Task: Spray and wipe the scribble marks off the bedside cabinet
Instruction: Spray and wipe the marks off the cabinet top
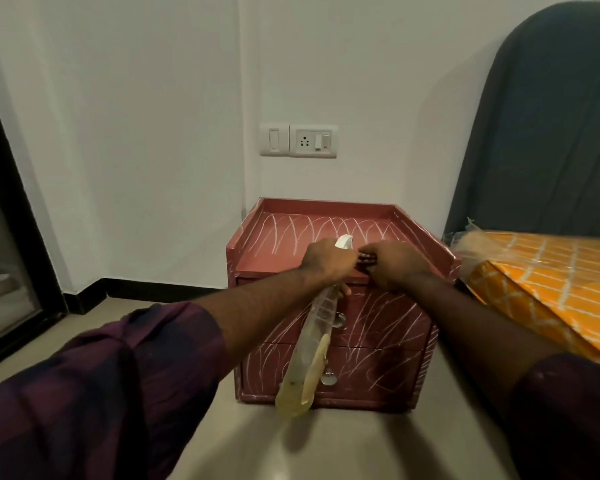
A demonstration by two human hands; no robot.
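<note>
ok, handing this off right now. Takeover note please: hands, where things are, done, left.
Left hand: grips the bottle by its neck; the body hangs in front of the cabinet.
Right hand: fingers curled at the sprayer head; can't tell if it grips it.
Scribbles: all over the cabinet's top and front.
Done: bottle in hand; nothing looks wiped.
Left: spray, then wipe top and front. No cloth in view.
</note>
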